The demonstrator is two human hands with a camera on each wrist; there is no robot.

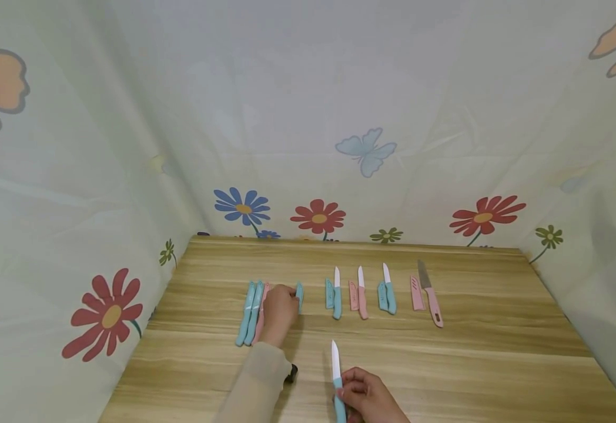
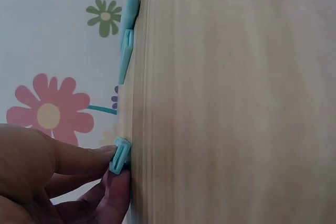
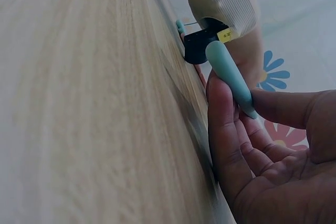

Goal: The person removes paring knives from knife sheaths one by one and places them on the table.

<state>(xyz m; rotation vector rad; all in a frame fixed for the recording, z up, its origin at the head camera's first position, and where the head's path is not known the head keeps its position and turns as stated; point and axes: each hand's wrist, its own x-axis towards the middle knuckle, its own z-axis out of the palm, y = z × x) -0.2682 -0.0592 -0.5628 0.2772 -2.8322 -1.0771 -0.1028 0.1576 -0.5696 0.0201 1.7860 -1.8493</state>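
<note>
With thumb and fingers my left hand [image 1: 280,308] pinches a small teal knife sheath [image 1: 300,294] at the table's middle; in the left wrist view the slotted end of the sheath [image 2: 121,157] shows between the fingertips. Nearer the front edge, my right hand [image 1: 367,396] grips a paring knife [image 1: 336,367] by its teal handle, white blade bare and pointing away from me. The handle's rounded butt end [image 3: 219,56] shows in the right wrist view. Just left of my left hand lie two teal sheathed knives [image 1: 245,317] and a pink one [image 1: 261,317], partly hidden by that hand.
Right of my left hand, a row of bare knives lies beside sheaths: a teal knife [image 1: 337,299], a pink knife [image 1: 362,299], another teal knife [image 1: 389,298] and a larger pink-handled knife [image 1: 434,305] with a grey blade. Flower-printed curtains [image 1: 308,117] enclose the wooden table [image 1: 477,376].
</note>
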